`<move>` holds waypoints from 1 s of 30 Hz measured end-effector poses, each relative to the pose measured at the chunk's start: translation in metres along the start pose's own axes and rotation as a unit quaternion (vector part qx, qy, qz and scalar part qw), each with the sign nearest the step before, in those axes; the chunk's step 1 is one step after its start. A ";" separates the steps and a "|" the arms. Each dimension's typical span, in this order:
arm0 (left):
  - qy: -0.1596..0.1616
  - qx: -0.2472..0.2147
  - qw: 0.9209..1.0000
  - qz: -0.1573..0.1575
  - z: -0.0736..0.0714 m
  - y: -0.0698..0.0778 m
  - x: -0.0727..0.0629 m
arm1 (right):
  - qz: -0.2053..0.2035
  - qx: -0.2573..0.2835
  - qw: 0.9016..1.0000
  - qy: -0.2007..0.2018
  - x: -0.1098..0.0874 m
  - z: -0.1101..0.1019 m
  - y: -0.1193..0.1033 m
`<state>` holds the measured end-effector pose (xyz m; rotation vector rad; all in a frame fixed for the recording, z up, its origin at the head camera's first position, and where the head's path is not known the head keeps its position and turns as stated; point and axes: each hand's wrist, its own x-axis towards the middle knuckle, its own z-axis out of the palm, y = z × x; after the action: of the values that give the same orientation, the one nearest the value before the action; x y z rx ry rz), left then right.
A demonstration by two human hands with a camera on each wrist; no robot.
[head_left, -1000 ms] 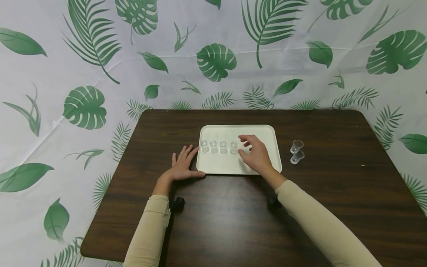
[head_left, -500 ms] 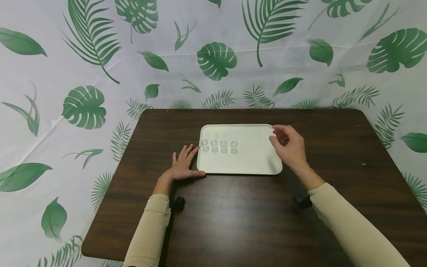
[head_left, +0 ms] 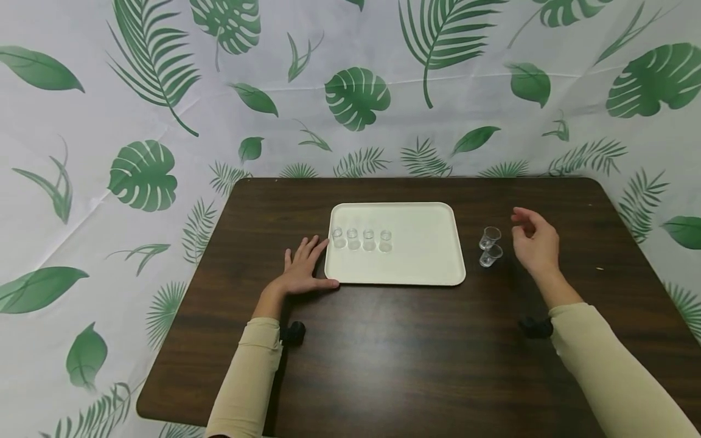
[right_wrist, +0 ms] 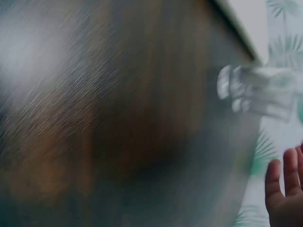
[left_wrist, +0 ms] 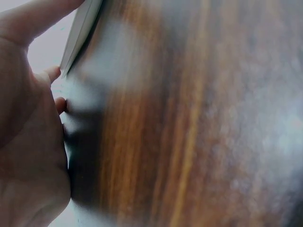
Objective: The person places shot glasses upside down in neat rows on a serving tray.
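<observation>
My left hand (head_left: 299, 272) lies with spread fingers at the left end of a cream tray (head_left: 421, 271), its thumb and fingertips touching the rim. On the tray's left half, several small clear cups (head_left: 369, 239) stand mouth down in a row. Two more clear cups (head_left: 490, 256) stand mouth up, close together, on the table right of the tray; they look blurred in the right wrist view. Just right of that pair hovers my right hand (head_left: 539, 246), fingers loosely bent and holding nothing. The left wrist view has the palm and thumb (left_wrist: 42, 19) by the tray's edge.
A dark wooden table (head_left: 383, 353) carries everything. Behind it hangs a white cloth with green leaves (head_left: 358, 100). A tiny yellowish scrap (head_left: 599, 268) lies on the table at the right.
My right hand has moved right, from beside the row of cups, over the tray's right edge and past the two upright cups. My left hand and the cups have stayed in place.
</observation>
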<state>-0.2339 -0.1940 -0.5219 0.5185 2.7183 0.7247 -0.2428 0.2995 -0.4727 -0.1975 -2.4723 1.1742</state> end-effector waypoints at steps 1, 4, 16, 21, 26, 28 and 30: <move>-0.001 0.002 1.000 -0.003 0.000 0.000 0.000 | 0.003 -0.013 1.000 -0.022 0.000 -0.001 0.005; 0.000 0.004 1.000 -0.005 -0.001 0.000 -0.001 | -0.003 -0.033 0.994 -0.104 -0.001 -0.002 0.019; 0.000 0.013 1.000 -0.006 -0.004 0.004 -0.001 | -0.036 -0.037 0.975 -0.216 0.001 0.006 0.042; 0.001 0.011 1.000 -0.006 -0.004 0.005 0.000 | -0.016 -0.038 0.975 -0.219 0.000 0.007 0.041; 0.000 0.012 1.000 -0.008 -0.004 0.006 0.000 | 0.002 -0.037 0.979 -0.201 -0.002 0.010 0.040; -0.001 0.011 1.000 -0.008 -0.004 0.005 0.000 | 0.012 -0.034 0.980 -0.196 -0.003 0.012 0.040; -0.001 0.011 1.000 -0.008 -0.004 0.005 -0.001 | 0.021 -0.030 0.980 -0.196 -0.004 0.013 0.040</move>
<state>-0.2335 -0.1923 -0.5160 0.5007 2.7278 0.6906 -0.2465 0.3144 -0.5121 -0.0359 -2.8588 1.2563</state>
